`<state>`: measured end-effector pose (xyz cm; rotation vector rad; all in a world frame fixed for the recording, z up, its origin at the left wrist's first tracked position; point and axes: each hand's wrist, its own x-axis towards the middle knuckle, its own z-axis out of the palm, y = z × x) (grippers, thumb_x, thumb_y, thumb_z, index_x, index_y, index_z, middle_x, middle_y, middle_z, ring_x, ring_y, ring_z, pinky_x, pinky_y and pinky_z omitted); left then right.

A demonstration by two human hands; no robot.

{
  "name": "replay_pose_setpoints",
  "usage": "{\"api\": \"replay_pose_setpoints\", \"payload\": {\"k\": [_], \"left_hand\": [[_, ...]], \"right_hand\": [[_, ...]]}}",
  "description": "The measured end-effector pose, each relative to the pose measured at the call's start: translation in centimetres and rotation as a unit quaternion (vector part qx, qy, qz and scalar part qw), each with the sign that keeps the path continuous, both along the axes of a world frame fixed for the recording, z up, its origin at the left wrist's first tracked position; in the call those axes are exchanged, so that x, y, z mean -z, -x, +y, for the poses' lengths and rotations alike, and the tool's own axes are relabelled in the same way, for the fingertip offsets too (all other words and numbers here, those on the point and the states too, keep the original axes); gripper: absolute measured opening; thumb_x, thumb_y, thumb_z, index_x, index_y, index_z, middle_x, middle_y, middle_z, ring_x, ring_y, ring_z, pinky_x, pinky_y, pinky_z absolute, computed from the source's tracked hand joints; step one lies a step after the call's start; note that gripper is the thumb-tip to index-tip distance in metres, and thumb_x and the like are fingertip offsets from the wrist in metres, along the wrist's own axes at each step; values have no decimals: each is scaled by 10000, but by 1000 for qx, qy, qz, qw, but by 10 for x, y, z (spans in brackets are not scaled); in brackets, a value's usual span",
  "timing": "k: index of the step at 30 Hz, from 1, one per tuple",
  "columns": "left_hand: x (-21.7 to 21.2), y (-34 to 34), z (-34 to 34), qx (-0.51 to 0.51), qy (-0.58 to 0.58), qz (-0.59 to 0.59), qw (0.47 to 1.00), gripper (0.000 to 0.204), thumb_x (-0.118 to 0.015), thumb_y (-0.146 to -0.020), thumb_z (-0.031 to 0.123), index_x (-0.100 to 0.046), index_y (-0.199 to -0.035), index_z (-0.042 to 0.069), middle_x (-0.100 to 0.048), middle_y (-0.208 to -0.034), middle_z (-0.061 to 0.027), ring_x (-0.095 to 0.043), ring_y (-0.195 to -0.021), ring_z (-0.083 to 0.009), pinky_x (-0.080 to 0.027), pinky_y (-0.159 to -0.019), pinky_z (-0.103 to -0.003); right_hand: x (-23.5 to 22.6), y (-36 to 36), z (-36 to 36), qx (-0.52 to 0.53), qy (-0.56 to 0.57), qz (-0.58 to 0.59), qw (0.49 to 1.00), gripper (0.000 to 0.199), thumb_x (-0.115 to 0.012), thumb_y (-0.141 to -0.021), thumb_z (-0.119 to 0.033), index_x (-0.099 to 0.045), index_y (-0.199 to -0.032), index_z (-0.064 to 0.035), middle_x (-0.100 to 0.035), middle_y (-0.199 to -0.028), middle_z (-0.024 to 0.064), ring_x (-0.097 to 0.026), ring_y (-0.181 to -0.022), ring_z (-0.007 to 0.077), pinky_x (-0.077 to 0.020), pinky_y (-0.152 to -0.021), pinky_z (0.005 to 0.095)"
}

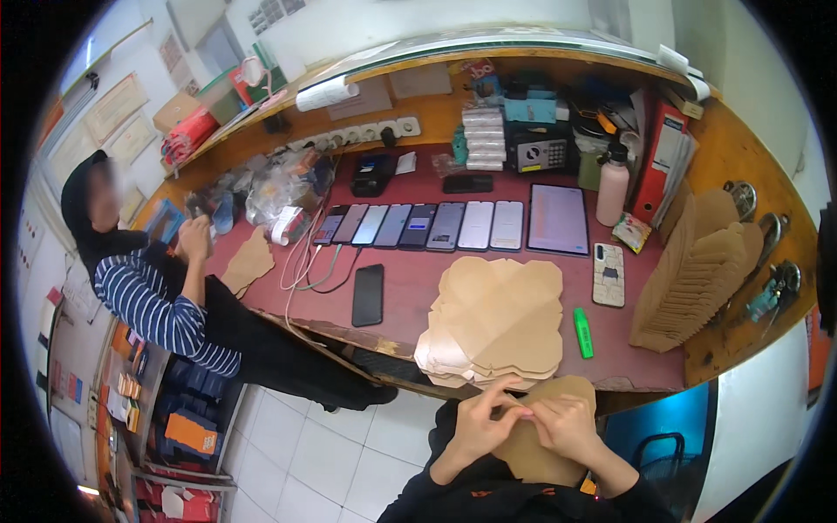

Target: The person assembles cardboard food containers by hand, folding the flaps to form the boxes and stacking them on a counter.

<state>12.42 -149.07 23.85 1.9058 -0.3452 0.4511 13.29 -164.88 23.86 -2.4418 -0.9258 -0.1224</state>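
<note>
- Both hands are busy: left hand [482,427] and right hand [568,425] have thumbs and fingertips pinched together on an edge of one brown kraft card blank [540,462]. The blank is right in front of my body, by the near edge of the desk.
- My guess is I'm at the folding/creasing bit. Next move probably calls for keeping that pinch snug and pressing along the crease so it doesn't go crooked. Can't really see the fold line, fingers are in the way.
- Just past my hands, a stack of flat kraft blanks [497,305] with scored lines lies on the red desktop [405,301].
- Off to the right, a row of brown card pieces [697,270] stands packed on edge, leaning together. Can't tell if anything's inside them.
- Other containers: pink bottle [613,196] with a black lid, contents hidden; colourful snack packet [632,232], same deal; red lever-arch binder [658,161] beside some papers; clear plastic bags [277,187] bunched up back left, can't make out what's in them.
- Lower left, a shelf unit holds dark blue boxes [187,383] plus an orange one [190,433].
</note>
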Motion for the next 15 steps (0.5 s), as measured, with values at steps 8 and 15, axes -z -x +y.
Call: {"api": "replay_pose_setpoints", "payload": {"k": [8, 15], "left_hand": [[86, -29, 57, 383, 310, 290, 821, 670, -259, -875, 544, -460, -1148, -33, -504, -1134, -136, -454, -1073, -217, -341, -906, -333], [43, -23, 10, 252, 302, 259, 882, 431, -605, -799, 89, -425, -1180, 1, -511, -1114, -49, -472, -1015, -114, -401, -849, -275]], "right_hand": [[-24, -6, -50, 0, -297, -452, 841, 54, -549, -681, -148, -560, -628, -154, -582, -622, -32, -588, -737, 203, -285, -937, 542], [-4, -22, -27, -61, -262, -91, 959, 344, -461, -820, -388, -483, -688, -72, -453, -952, 114, -408, -1012, 268, -230, -946, 507]]}}
